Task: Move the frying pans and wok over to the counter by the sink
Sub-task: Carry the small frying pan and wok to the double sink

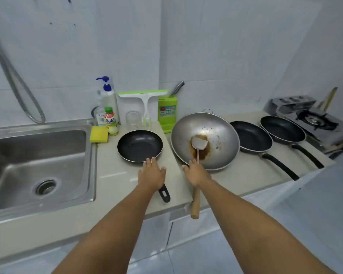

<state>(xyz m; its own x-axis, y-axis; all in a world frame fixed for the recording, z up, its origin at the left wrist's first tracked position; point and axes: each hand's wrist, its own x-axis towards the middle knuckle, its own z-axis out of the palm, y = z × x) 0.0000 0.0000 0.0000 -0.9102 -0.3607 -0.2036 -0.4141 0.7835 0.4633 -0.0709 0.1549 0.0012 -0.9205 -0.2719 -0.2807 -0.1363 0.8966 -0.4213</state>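
A small black frying pan (pixel 140 145) sits on the counter by the sink (pixel 38 155). Its handle runs under my left hand (pixel 151 173), which lies flat on it with fingers spread. To the right stands a steel wok (pixel 216 135) with brown residue and a metal spatula (pixel 199 144) inside. My right hand (pixel 195 173) rests at the wok's near rim, thumb stretched out, over a wooden handle (pixel 195 204) that juts past the counter edge. Two more black frying pans (pixel 252 138) (pixel 282 129) lie further right, handles pointing toward me.
A yellow sponge (pixel 98 134), soap bottles (pixel 108 101), a glass (pixel 132 119), a squeegee (pixel 145 99) and a green knife block (pixel 167 113) line the back wall. A gas stove (pixel 313 119) stands at the far right. The counter steps between the small pan and the wok.
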